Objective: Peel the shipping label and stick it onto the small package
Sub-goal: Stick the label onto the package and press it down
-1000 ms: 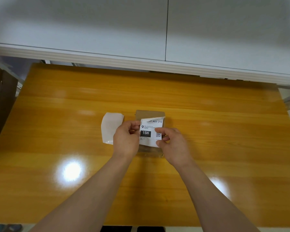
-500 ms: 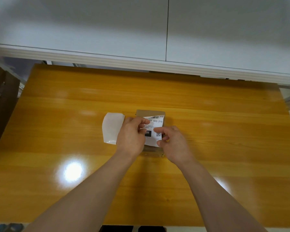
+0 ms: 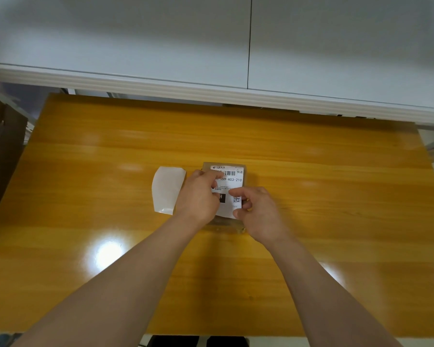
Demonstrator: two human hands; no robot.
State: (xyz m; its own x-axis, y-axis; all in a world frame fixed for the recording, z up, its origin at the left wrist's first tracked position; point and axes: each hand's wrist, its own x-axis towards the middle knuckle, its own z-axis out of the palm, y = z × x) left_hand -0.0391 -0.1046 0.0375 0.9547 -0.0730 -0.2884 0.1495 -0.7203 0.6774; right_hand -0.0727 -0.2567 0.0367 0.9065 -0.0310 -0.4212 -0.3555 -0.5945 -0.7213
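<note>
Tabletop (image 3: pixel 311 196) of glossy orange wood stands against white cabinets (image 3: pixel 161 41). At centre, left hand (image 3: pixel 198 196) presses and right hand (image 3: pixel 258 211) pinches the shipping label (image 3: pixel 232 180) onto the small package (image 3: pixel 244 171); backing paper (image 3: pixel 167 189) lies just left.

The label (image 3: pixel 232 180) is white, printed in black: a striped barcode just past the left fingertips (image 3: pixel 217 177), a black block under them, and a speckled square code beside the right fingertips (image 3: pixel 236 192). The package (image 3: pixel 246 171) showing around it is dull brown. The backing sheet (image 3: pixel 167 189) is plain glossy white. The table (image 3: pixel 311 196) is orange-yellow wood grain with pale glare spots.
</note>
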